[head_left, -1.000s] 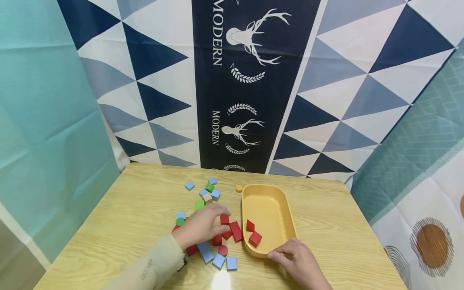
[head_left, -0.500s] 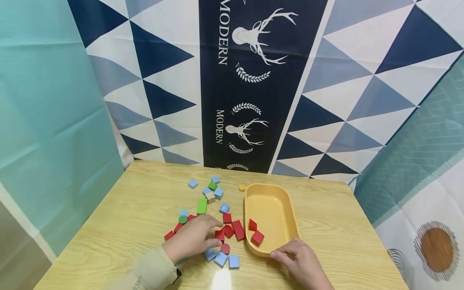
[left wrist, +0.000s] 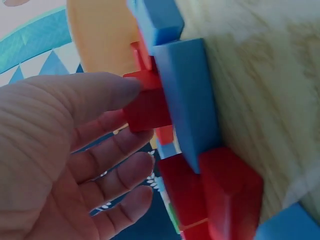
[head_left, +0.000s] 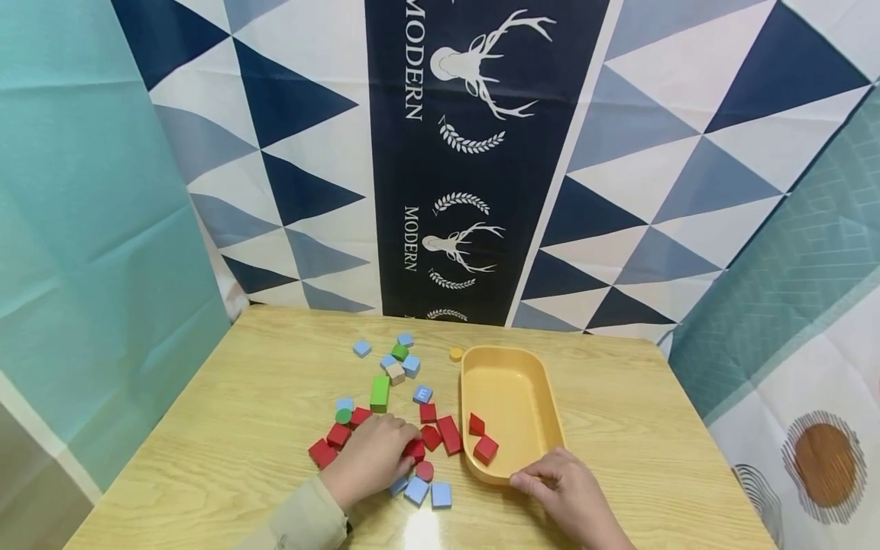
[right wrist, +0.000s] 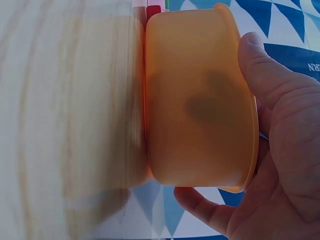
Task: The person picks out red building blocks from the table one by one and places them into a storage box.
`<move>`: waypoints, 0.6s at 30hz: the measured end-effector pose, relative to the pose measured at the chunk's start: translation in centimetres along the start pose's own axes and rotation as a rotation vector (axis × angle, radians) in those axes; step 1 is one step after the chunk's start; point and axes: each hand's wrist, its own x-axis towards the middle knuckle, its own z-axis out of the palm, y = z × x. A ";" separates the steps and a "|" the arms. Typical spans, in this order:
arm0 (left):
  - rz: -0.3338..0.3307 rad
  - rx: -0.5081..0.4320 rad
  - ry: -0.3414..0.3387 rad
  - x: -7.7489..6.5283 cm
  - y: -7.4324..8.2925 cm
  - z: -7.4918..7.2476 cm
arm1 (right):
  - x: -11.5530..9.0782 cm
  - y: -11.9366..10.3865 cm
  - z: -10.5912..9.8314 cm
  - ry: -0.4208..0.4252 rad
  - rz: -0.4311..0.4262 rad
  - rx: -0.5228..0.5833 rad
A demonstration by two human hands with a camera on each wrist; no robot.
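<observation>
In the head view my left hand [head_left: 371, 460] is among the scattered blocks, left of a yellow plastic tray [head_left: 507, 389]. Its thumb and forefinger pinch a red block [left wrist: 149, 107], seen closely in the left wrist view beside a long blue block [left wrist: 189, 97]. The other fingers stay loosely bent. With thumb and fingers, my right hand [head_left: 569, 493] grips the tray's near rim; the right wrist view has the thumb over the rim [right wrist: 243, 95]. Two red blocks lie inside the tray, a cube [head_left: 485, 450] and a thinner piece [head_left: 476, 425].
Between hand and tray lie a long red block [head_left: 450, 435] and a red disc [head_left: 425, 470]. Blue blocks [head_left: 441, 495] sit nearer the front. Farther back are a green block [head_left: 380, 393], a beige cube [head_left: 395, 373] and a small yellow disc [head_left: 456, 354].
My left hand drew back leftward from over the red blocks, then closed thumb and forefinger on one of them. The right hand keeps its grip on the tray rim. The head view shifted slightly.
</observation>
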 end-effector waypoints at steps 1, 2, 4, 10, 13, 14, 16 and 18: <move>0.000 -0.006 0.012 0.0 0.0 -0.1 | 0.0 0.0 0.0 0.000 -0.001 0.000; 0.001 -0.016 0.025 0.1 0.0 -0.2 | 0.0 0.0 0.0 0.001 -0.003 0.002; 0.001 -0.041 0.064 0.1 0.2 -0.6 | -0.1 0.1 0.0 0.009 -0.014 0.003; 0.009 -0.177 0.187 0.3 2.6 -2.7 | -0.1 0.2 0.0 0.049 -0.047 0.013; 0.042 -0.229 0.229 0.4 4.5 -3.2 | -0.1 0.2 0.1 0.040 -0.018 0.019; 0.064 -0.246 0.248 0.5 5.0 -3.1 | -0.1 0.2 0.1 0.038 -0.009 0.020; 0.102 -0.268 0.270 0.7 6.1 -2.7 | -0.2 0.2 0.2 0.036 -0.004 0.027; 0.126 -0.275 0.275 1.0 7.0 -2.2 | -0.2 0.2 0.3 0.046 -0.018 0.036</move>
